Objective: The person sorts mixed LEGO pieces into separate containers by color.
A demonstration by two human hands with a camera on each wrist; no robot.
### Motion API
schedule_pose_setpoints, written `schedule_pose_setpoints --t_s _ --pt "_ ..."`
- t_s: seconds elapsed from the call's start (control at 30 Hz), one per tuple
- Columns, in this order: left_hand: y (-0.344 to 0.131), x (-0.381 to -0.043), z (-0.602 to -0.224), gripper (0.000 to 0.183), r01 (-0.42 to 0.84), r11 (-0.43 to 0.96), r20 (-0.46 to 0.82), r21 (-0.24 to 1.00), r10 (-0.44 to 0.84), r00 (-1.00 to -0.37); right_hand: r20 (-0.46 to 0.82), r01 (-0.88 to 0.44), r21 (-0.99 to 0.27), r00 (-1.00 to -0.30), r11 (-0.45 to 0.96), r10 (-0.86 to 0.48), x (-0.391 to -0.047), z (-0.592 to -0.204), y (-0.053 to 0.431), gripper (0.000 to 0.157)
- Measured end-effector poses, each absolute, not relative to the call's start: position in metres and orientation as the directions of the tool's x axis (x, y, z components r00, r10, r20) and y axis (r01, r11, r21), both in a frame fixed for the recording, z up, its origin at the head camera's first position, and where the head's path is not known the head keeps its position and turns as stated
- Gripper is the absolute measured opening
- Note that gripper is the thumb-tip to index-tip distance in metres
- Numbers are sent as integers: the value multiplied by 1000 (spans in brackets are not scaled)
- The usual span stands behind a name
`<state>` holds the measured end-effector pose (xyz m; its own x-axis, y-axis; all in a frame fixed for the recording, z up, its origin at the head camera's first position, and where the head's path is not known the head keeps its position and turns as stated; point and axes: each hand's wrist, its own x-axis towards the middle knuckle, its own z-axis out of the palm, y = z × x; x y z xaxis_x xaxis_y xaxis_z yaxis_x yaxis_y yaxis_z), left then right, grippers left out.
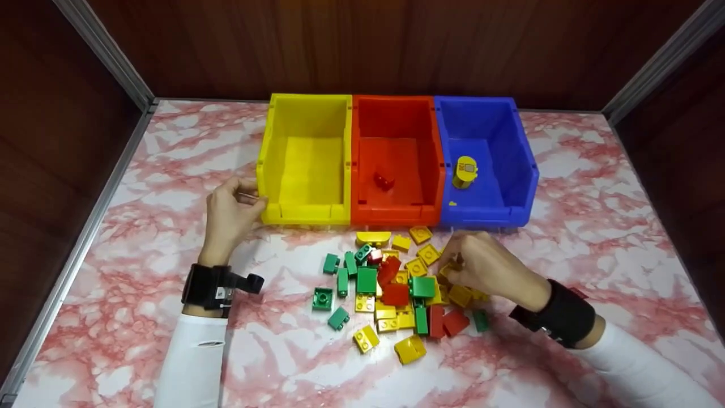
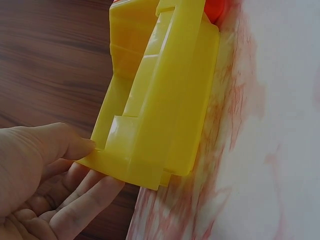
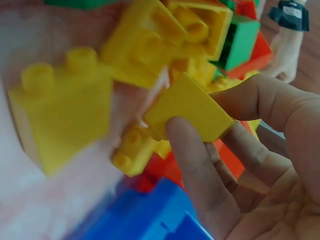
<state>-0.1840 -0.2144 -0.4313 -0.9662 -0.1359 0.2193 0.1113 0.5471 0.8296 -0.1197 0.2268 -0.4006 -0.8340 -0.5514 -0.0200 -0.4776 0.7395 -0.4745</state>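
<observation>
The brick (image 3: 192,107) I care about is the yellow one at the middle of the right wrist view; in the head view it is at the right side of the pile (image 1: 395,294), right of centre, partly covered. My right hand (image 1: 478,260) pinches it — one fingertip flat on the near face, another digit against the far edge. I'd keep that pinch light but square, and lift straight up first, since neighbouring yellow bricks crowd close and a sideways drag would likely scatter them. A small turn of the wrist should be enough to free it.

That forearm slants in from the lower right of the frame, wrist bent, knuckles up, fingers pointing down into the pile. My left hand (image 1: 229,212), left of centre, pinches the front left corner of the yellow bin (image 1: 306,215), thumb over the rim and fingers beneath; its forearm rises from the bottom edge. I'd leave that hold steady — a tug could shift the bin on the desk (image 1: 272,362).
</observation>
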Motion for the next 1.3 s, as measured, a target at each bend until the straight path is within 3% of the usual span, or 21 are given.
schedule_pose_setpoints --t_s 0.27,0.6,0.97,1.3 --pt "-215 -184 -431 24 115 545 220 830 -133 -966 105 -525 -414 -839 743 -535 -131 -361 235 13" --pt "-215 -184 -431 26 110 544 216 832 -134 -967 156 -507 -356 -861 785 -485 -177 -326 246 11" --pt "-215 -183 -432 24 109 555 218 825 -134 -967 10 -352 -376 -927 857 -376 -236 -357 252 10" --pt "-215 -184 -432 24 107 558 216 823 -133 -967 -145 -227 -361 -945 905 -295 -255 -379 251 6"
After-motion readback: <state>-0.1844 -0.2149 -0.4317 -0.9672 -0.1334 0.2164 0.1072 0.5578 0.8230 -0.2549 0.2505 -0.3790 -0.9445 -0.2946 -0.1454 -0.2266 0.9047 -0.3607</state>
